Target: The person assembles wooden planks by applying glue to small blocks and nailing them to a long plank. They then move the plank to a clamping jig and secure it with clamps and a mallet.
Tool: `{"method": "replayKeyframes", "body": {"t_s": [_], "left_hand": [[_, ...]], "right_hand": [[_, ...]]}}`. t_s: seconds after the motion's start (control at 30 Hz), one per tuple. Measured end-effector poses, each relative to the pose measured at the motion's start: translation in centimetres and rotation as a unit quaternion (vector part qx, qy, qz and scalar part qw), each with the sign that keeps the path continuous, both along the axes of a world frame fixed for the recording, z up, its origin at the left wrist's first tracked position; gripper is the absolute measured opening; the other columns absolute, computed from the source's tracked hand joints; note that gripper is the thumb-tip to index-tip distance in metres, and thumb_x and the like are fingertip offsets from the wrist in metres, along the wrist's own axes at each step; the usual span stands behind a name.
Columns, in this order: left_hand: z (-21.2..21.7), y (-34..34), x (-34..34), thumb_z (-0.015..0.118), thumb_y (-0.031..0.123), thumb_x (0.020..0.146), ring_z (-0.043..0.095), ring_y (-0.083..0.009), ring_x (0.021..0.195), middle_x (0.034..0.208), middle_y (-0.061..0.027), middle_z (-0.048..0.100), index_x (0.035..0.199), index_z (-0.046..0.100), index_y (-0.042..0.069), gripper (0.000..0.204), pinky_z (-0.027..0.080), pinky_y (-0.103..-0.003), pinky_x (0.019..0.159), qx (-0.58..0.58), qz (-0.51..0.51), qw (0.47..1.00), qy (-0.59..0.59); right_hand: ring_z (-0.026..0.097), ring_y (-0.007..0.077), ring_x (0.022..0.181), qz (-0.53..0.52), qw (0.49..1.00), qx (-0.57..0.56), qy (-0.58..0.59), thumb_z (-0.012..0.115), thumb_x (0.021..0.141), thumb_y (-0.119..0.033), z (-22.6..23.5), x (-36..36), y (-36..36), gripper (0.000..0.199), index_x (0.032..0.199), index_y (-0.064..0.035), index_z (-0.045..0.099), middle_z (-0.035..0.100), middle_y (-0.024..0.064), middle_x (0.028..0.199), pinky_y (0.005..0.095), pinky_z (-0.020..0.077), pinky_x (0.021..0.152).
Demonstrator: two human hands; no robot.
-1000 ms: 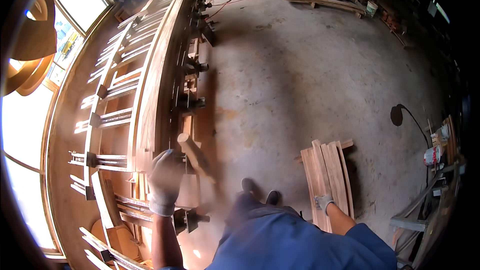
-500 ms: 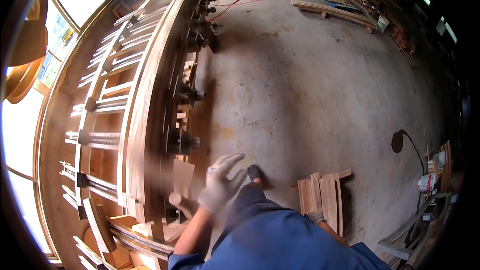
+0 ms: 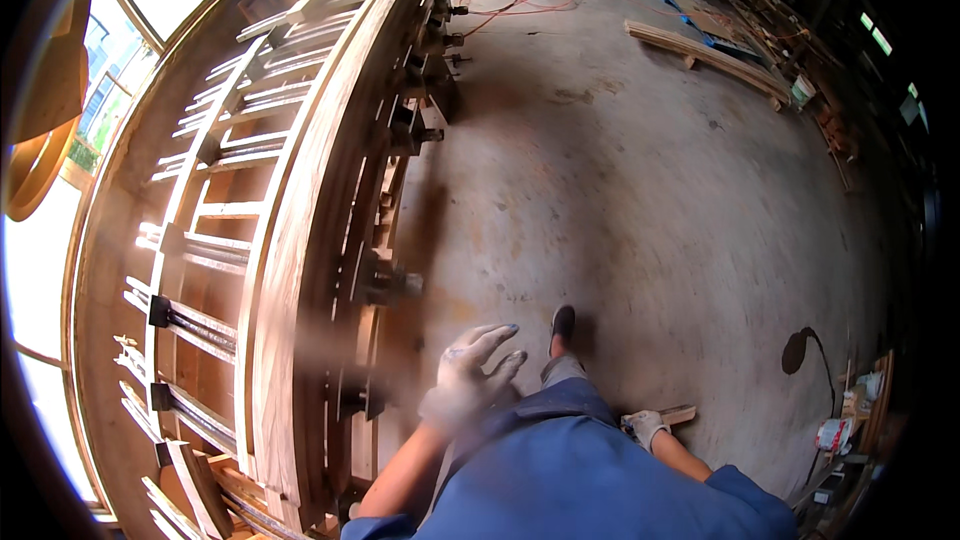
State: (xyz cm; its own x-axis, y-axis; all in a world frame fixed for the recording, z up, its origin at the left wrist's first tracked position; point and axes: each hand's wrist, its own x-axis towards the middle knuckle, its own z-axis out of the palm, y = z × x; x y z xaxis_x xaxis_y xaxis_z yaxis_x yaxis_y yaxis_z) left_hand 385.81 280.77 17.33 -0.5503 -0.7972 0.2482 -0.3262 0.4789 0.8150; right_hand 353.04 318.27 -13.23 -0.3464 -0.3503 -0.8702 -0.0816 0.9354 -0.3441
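Observation:
My left hand [image 3: 468, 372], in a whitish work glove, is raised in front of me with thumb and fingers apart. Nothing is in it, and it hangs over the floor beside the long clamped timber [image 3: 275, 310]. Low at my right side is my right hand [image 3: 645, 426], also gloved, its fingers loosely bent and partly hidden. I see nothing held in it. The end of a short wooden board [image 3: 679, 414] shows just beyond this hand; I cannot tell whether they touch. My body covers whatever lies behind it.
A clamping rack [image 3: 200, 150] with metal bars runs along the left, its dark clamp ends [image 3: 400, 285] jutting toward the walkway. Ahead right lie long planks [image 3: 705, 58] on the concrete floor [image 3: 560, 190]. Red hose [image 3: 530, 2] loops far ahead. A paint bucket [image 3: 832, 434] stands at right.
I have stepped forward, one foot now farther ahead. The stack of short boards on the right has slid back under my body's edge. Both hands have shifted rightward in view; the left stays raised.

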Motion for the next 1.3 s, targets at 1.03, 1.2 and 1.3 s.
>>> {"method": "replayKeyframes", "body": {"t_s": [1.03,1.2,1.3], "left_hand": [[0.4,-36.6,3.2,0.085,0.027,0.088,0.055,-0.0418,0.138,0.144,-0.0209,0.063,0.142,0.064,0.005,0.063,0.043,-0.051,0.119,-0.078,0.526,0.814,-0.234],[-2.9,-40.6,5.3,0.088,0.034,0.083,0.04,-0.0453,0.152,0.16,-0.0243,0.049,0.154,0.053,0.006,0.084,0.032,-0.056,0.126,-0.064,0.519,0.787,-0.327],[-2.7,-42.8,5.1,0.09,0.036,0.079,0.032,-0.0462,0.157,0.165,-0.027,0.041,0.16,0.046,0.005,0.098,0.023,-0.057,0.131,0.014,0.524,0.779,-0.344]], "right_hand": [[0.077,0.0289,0.104,0.439,0.748,-0.488,0.101,0.08,0.09,-0.039,26.8,1.2,-91.2,0.057,0.133,-0.0029,0.071,0.079,0.0168,0.115,0.0406,0.06,0.096],[0.07,0.0337,0.119,0.544,0.622,-0.534,0.177,0.08,0.09,-0.039,27.7,6.4,-97.6,0.061,0.14,-0.0068,0.065,0.071,0.0174,0.129,0.0454,0.0545,0.106],[0.061,0.0354,0.131,0.586,0.54,-0.563,0.218,0.083,0.088,-0.039,27.9,8.9,-102.1,0.066,0.142,-0.009,0.061,0.065,0.017,0.139,0.0472,0.0496,0.111]]}}
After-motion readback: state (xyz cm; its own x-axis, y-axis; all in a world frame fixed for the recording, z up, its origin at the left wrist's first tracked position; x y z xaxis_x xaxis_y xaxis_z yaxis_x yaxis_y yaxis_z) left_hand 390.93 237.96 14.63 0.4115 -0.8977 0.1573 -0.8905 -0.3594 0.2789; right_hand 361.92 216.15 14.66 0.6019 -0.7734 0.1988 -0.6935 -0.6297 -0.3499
